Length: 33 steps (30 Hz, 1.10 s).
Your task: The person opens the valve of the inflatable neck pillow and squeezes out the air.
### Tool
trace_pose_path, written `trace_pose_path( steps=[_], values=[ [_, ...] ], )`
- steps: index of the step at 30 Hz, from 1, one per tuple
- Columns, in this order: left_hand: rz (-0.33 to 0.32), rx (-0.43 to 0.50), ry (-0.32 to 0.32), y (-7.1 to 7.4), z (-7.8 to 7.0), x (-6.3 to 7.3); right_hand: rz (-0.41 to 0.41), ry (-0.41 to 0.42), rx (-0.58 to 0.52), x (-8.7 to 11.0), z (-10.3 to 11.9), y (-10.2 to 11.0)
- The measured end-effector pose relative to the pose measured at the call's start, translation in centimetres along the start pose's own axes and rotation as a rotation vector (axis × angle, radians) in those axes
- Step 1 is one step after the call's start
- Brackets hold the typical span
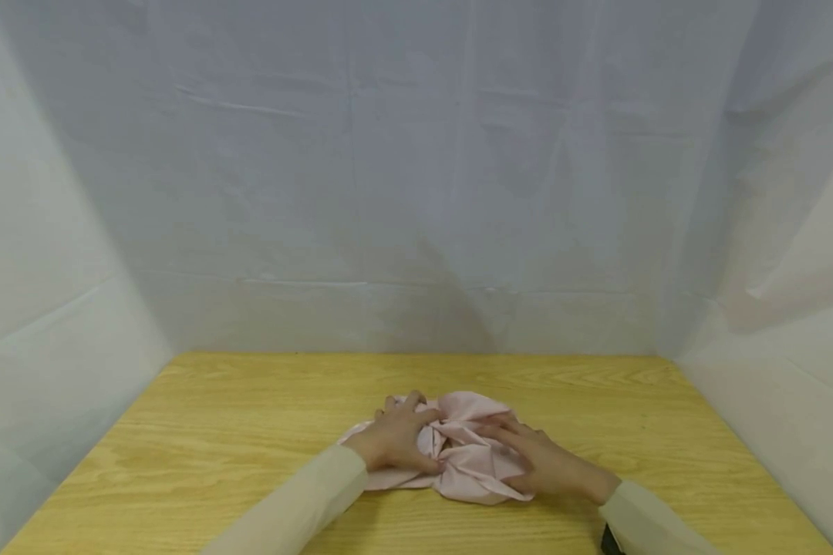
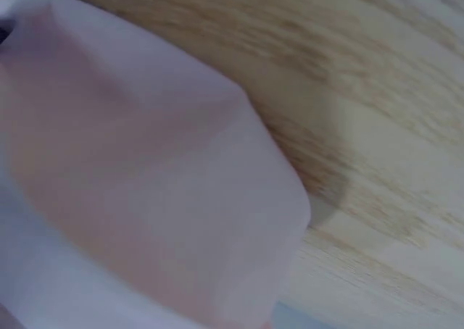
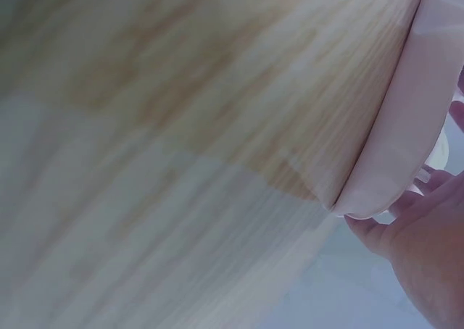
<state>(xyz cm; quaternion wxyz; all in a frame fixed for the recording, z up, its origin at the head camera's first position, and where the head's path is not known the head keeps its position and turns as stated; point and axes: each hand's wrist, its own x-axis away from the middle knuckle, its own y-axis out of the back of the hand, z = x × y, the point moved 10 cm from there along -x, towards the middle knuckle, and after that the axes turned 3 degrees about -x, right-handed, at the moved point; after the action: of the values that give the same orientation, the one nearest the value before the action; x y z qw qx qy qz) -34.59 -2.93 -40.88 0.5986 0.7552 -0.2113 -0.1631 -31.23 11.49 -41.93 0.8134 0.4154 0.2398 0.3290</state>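
Note:
A crumpled pink cloth (image 1: 475, 462) lies bunched on the table, with its folds drawn together near the middle. From the left, my left hand (image 1: 399, 435) holds the bunch with bent, spread fingers over its far side and the thumb toward the centre. My right hand (image 1: 544, 459) grips the right side, its fingers over the folds. In the left wrist view, a broad fold of the pink cloth (image 2: 167, 169) stands off the wood, and the left fingers are out of sight. The right wrist view catches my right hand (image 3: 428, 235) at the cloth's edge (image 3: 391, 140). Whatever lies under the folds is hidden.
The wooden table (image 1: 215, 432) extends around the cloth on all sides. White sheeting (image 1: 416, 193) hangs behind it and along both sides. A small black object (image 1: 609, 539) sits by the right sleeve at the bottom of the head view.

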Motion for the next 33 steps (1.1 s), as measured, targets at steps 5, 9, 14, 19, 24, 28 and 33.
trace_pose_path(
  steps=[5, 9, 14, 19, 24, 28, 33],
  values=[
    [-0.002, -0.010, -0.014, 0.1, -0.1, 0.0, -0.010, 0.043, 0.020, -0.1, 0.2, 0.1],
    [-0.028, -0.014, -0.041, 0.2, -0.3, 0.1, -0.005, 0.040, 0.015, -0.2, 0.1, 0.0],
    [-0.097, -0.047, -0.059, 0.4, -0.7, 0.6, -0.004, 0.047, 0.007, -0.2, 0.2, -0.1],
    [-0.153, -0.079, -0.060, 0.5, -1.4, 1.2, -0.009, 0.038, -0.005, -0.2, 0.3, 0.0],
    [-0.157, -0.061, -0.017, 0.4, -1.4, 1.5, -0.032, 0.031, -0.002, -0.2, 0.3, 0.2],
    [-0.151, -0.042, -0.003, 0.3, -1.2, 1.5, -0.113, 0.103, 0.061, -0.2, 1.0, 0.9],
    [-0.141, -0.029, 0.002, 0.2, -1.1, 1.5, -0.187, 0.123, 0.112, -0.1, 1.4, 1.5]
  ],
)
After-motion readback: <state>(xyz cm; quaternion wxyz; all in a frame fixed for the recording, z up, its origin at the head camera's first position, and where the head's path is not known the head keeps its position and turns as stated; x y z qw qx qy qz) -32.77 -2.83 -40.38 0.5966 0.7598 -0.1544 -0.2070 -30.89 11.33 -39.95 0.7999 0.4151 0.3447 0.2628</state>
